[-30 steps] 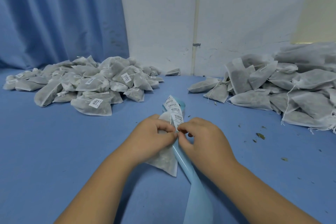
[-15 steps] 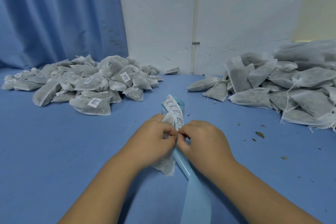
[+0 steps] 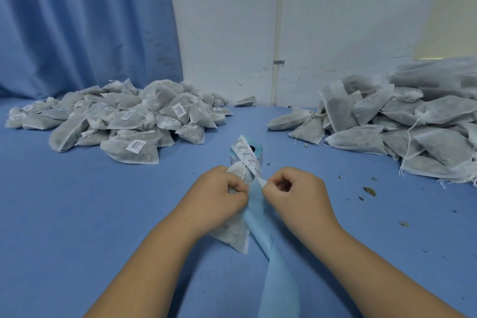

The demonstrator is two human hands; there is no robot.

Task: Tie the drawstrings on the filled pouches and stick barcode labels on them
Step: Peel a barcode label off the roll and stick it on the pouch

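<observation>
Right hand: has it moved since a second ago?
Yes, slightly rightward. Against the label roll, the right hand has pulled away from the left hand, so the blue backing strip now shows between them.

Barcode labels all over, and not one gives up a readable word. At centre frame the label strip [image 3: 247,156] carries a run of white stickers, each with black bars and a line of small print (too fine to make out). In the left pile [image 3: 77,121], the front pouch [image 3: 139,156] wears a front label [image 3: 136,146] with bars and blurred characters. An upper label [image 3: 179,110] sits higher in the heap, a middle label [image 3: 128,114] lies left of it, and an edge label [image 3: 18,116] shows at far left. All three are illegible. The strip's nearest sticker curls at the right hand [image 3: 296,188], its print unreadable.
</observation>
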